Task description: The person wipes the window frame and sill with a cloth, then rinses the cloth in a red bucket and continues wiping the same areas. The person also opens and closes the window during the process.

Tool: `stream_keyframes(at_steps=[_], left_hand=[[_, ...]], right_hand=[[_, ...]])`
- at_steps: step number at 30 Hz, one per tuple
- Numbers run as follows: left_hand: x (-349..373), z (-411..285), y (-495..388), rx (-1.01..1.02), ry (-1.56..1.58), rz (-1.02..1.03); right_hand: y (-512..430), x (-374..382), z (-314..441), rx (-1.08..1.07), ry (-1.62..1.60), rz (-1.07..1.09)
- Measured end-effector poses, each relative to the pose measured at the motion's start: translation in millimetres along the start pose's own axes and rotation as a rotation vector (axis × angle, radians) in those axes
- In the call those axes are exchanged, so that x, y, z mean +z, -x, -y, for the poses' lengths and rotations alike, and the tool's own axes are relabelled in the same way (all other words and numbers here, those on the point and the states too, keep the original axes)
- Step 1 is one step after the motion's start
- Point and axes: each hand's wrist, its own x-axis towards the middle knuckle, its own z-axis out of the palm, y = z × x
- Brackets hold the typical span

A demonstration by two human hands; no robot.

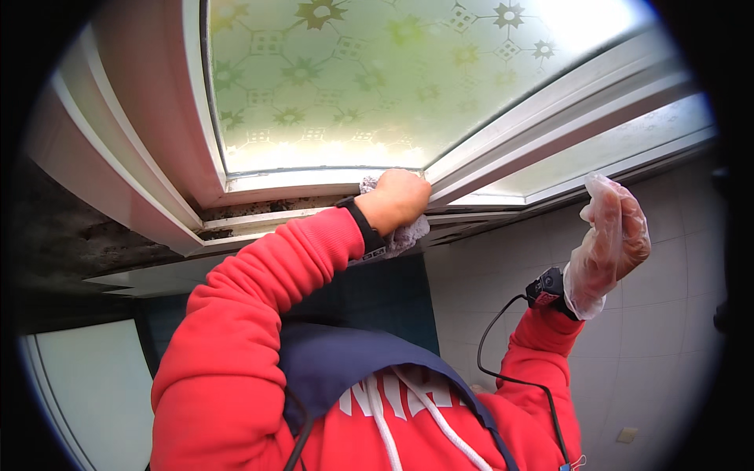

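My left hand (397,197), bare with a dark band at the wrist, is closed on a greyish-purple cloth (406,236). It presses the cloth at the lower corner of a white-framed window, over the sill track (277,206), where dark grime shows left of the hand. Behind it stands a patterned frosted glass pane (353,88). My right hand (615,229) wears a clear plastic glove and is raised at the right, below the window's frame. Its fingers are loosely bent, and I see nothing in them. A small black device (545,287) with a cable is strapped to that wrist.
A slanting white sash frame (559,135) runs between the hands. Dark stains mark the surface at left (76,218). The black cable (480,347) hangs from the right wrist along my body. Pale wall tiles (648,329) lie to the right, with a small wall plate (627,435).
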Motion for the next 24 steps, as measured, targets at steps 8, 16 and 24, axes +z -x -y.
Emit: stream_keyframes(at_steps=[8, 16, 24], left_hand=[[-35, 55, 64, 0.127, 1.384, -0.292], [-37, 43, 76, 0.044, 1.793, -0.415], [-39, 22, 83, -0.011, 1.02, -0.678]], right_hand=[[40, 1, -11, 0.575, -0.035, 0.303], [122, 85, -26, 0.034, 0.122, 0.608], [100, 99, 4, 0.574, -0.199, 0.439]])
